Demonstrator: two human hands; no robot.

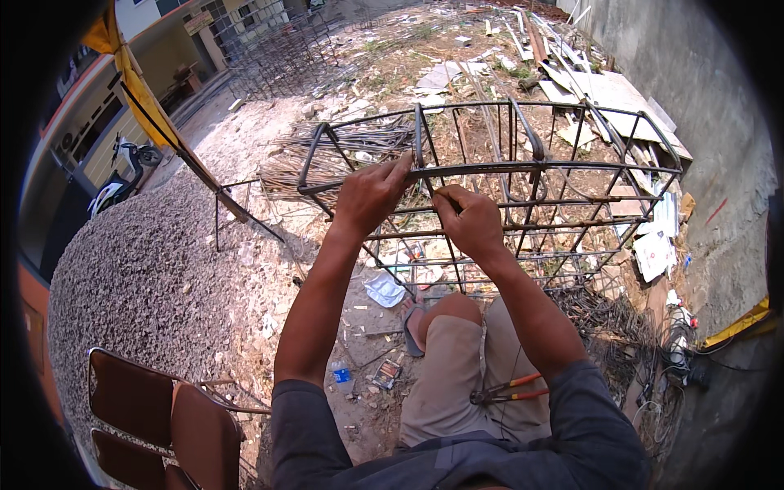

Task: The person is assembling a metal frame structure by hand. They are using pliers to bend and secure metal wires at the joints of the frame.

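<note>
1. Position: the rebar cage (482,168) spans from 10 o'clock through 12 to nearly 3 o'clock.
2. Left hand (371,194), 11 o'clock: appears clamped on the top bar, beside a stirrup (419,135).
3. Right hand (472,220), 2 o'clock: fingertips curled together just below that bar; whether they pinch wire cannot be told.
4. Hazard: a loosened left grip could let the stirrup slide out of square.
5. Hazard: rough bar ends could scratch bare skin if a hand slips.
6. Hazard: orange-handled pincers (523,381), 5 o'clock, could fall if the lap (447,371) tilts.
</note>
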